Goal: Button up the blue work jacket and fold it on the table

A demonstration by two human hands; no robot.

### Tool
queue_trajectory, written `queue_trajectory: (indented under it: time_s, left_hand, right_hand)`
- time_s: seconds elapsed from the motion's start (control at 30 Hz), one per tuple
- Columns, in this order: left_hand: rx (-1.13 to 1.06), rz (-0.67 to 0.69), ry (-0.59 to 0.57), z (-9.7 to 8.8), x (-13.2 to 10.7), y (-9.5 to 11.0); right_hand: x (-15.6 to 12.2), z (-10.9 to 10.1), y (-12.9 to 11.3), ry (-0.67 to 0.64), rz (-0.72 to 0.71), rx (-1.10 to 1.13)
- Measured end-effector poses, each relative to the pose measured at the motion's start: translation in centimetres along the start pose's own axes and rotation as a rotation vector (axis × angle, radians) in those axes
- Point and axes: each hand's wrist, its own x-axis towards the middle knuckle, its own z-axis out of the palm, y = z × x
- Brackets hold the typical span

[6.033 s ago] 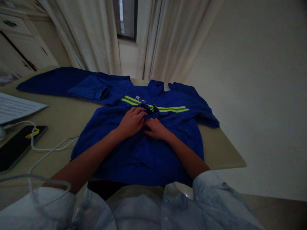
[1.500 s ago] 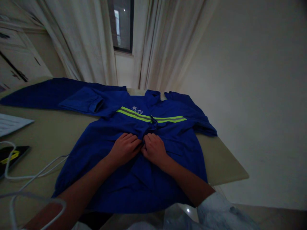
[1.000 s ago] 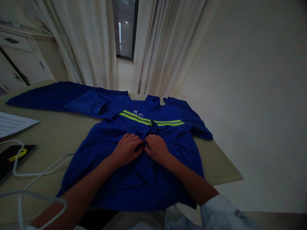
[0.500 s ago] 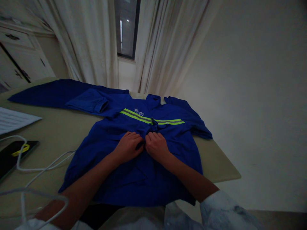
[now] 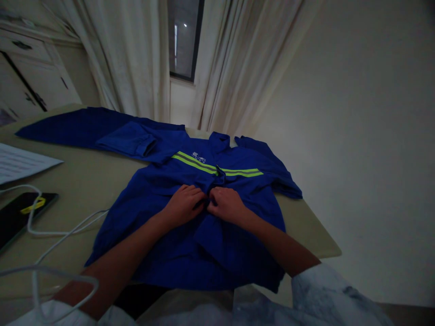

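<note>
A blue work jacket (image 5: 163, 190) lies front side up, its collar pointing away from me. A yellow-green and grey reflective stripe crosses the chest, with a small white print above it. At the middle of the front, my left hand (image 5: 185, 203) is closed on the jacket's front edge. Close beside it, my right hand (image 5: 227, 203) pinches the same opening from the other side. The fingertips nearly meet, and what lies between them is hidden. Below the hands, a flap of the front stands slightly raised. Just above them, the placket gapes a little at the stripe.
The jacket rests on a beige table (image 5: 91, 174), whose right corner shows. Darker blue folded cloth (image 5: 68, 127) lies at the back left. On the left are a printed sheet (image 5: 23, 162), a dark phone-like object (image 5: 16, 217) and a white cable (image 5: 50, 233). Curtains (image 5: 136, 54) hang behind.
My right hand has turned, with its wrist swung outward to the right. The front flap beneath the hands is lifted more now. The view has shifted slightly.
</note>
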Motion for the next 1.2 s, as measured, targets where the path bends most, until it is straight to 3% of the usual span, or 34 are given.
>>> queue_trajectory:
  time_s: [0.1, 0.33, 0.5, 0.67, 0.87, 1.1, 1.2]
  left_hand:
    - [-0.016, -0.028, -0.044, 0.0, 0.1, 0.2]
    - [0.009, -0.024, -0.071, -0.1, 0.1, 0.1]
    - [0.025, -0.007, -0.099, 0.1, 0.0, -0.3]
    - [0.083, 0.068, -0.064, -0.1, -0.1, -0.5]
    - [0.091, 0.102, -0.05, -0.4, -0.1, -0.8]
    - [-0.128, -0.053, -0.025, -0.5, 0.0, -0.4]
    - [-0.212, -0.093, -0.056, -0.4, 0.0, -0.4]
  right_hand:
    - [-0.1, 0.5, -0.2, 0.003, -0.027, -0.04]
    - [-0.7, 1.9, -1.7, 0.167, -0.195, -0.237]
    - [-0.3, 1.7, -1.4, 0.113, -0.22, -0.251]
    - [0.4, 0.4, -0.6, -0.017, -0.158, -0.152]
    - [1.0, -0.3, 1.3, -0.075, -0.1, 0.217]
    - [1.1, 3.5, 3.1, -0.051, 0.063, 1.104]
    - [1.0, 4.2, 2.9, -0.005, 0.127, 1.279]
